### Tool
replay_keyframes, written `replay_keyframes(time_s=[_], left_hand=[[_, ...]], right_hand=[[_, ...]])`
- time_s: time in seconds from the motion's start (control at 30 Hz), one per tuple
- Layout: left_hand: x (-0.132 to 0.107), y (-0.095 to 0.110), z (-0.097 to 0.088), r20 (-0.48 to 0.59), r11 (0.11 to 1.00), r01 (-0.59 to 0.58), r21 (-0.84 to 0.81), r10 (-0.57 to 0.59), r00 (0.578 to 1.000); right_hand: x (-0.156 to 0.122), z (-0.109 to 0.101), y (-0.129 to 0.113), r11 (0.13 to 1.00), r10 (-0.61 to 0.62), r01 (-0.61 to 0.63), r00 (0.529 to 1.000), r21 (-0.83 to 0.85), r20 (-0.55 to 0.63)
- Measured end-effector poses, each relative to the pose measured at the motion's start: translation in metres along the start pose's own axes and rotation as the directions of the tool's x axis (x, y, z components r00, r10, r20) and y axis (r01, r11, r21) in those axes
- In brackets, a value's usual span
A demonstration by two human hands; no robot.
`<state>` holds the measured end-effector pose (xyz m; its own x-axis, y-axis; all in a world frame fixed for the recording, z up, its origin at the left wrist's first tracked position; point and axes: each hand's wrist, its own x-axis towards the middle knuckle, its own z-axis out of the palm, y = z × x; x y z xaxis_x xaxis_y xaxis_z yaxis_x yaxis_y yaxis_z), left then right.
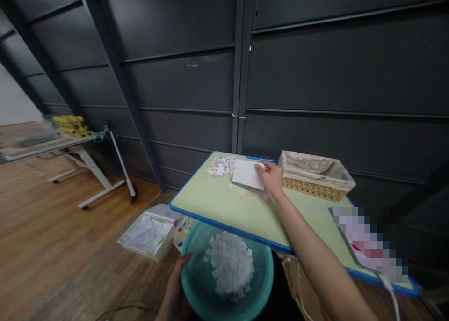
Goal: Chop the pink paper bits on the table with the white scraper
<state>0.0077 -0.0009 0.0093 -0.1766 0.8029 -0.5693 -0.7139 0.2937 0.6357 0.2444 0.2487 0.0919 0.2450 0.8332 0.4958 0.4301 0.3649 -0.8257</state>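
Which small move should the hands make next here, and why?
Probably the right hand should slide the white card left to gather the pink-and-white pieces: it holds the card close beside them, while the left hand holds the green basket below the near edge of the table.

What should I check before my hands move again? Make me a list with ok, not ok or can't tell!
1. White card held in the right-hand grip: ok, pinched near its edge.
2. Left-hand grip on the green bowl: ok, thumb over the rim.
3. White paper bits inside the bowl: ok.
4. Table free of scraps: not ok, a red-and-white pile lies there.
5. Card apart from that pile: cannot tell, they overlap in this view.
6. Bowl resting on something firm: cannot tell, underside hidden.
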Motion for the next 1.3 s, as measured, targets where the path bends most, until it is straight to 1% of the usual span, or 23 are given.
replay_keyframes(time_s=[0.1,0.17,0.37,0.5,0.63,0.77,0.87,0.93,1.1,1.2,1.3], left_hand=[[-0.001,0.0,0.001,0.016,1.0,0.016,0.001,-0.016,1.0],[-0.002,0.0,0.002,0.008,0.999,0.033,0.004,-0.033,0.999],[-0.001,0.0,0.001,-0.026,1.0,-0.01,0.023,0.011,1.0],[-0.001,-0.001,0.0,-0.022,0.999,-0.006,0.038,0.007,1.0],[0.0,-0.001,-0.001,-0.028,1.0,0.001,0.007,-0.001,1.0],[0.001,-0.001,-0.002,0.001,1.0,0.007,0.021,-0.007,1.0],[0.0,-0.001,-0.003,0.016,0.999,0.012,0.03,-0.012,1.0],[-0.001,-0.001,-0.002,0.002,0.999,0.013,0.034,-0.014,1.0],[-0.001,-0.001,0.0,-0.009,0.999,0.013,0.032,-0.013,1.0],[-0.001,-0.001,0.0,-0.023,1.0,-0.007,0.028,0.008,1.0],[0.0,0.0,0.001,-0.012,1.0,-0.012,0.021,0.013,1.0]], right_hand=[[-0.002,0.002,0.001,0.995,-0.038,0.041,0.999,-0.089,0.032],[-0.005,0.004,-0.001,0.99,-0.057,0.065,0.996,-0.128,0.062],[-0.009,0.008,-0.004,0.977,-0.055,0.073,0.994,-0.201,0.093],[-0.011,0.008,-0.005,0.982,-0.055,0.08,0.988,-0.171,0.147],[-0.011,0.009,-0.006,0.99,-0.049,0.067,0.987,-0.121,0.152],[-0.01,0.006,-0.009,0.987,-0.04,0.066,0.984,-0.149,0.173],[-0.009,0.002,-0.011,0.989,-0.029,0.051,0.987,-0.142,0.156],[-0.008,0.001,-0.012,0.991,-0.026,0.044,0.99,-0.13,0.14],[-0.006,0.0,-0.01,0.988,-0.019,0.046,0.983,-0.144,0.182],[-0.006,0.0,-0.009,0.994,-0.015,0.032,0.985,-0.101,0.172],[-0.006,0.0,-0.009,0.993,-0.019,0.039,0.985,-0.112,0.172]])
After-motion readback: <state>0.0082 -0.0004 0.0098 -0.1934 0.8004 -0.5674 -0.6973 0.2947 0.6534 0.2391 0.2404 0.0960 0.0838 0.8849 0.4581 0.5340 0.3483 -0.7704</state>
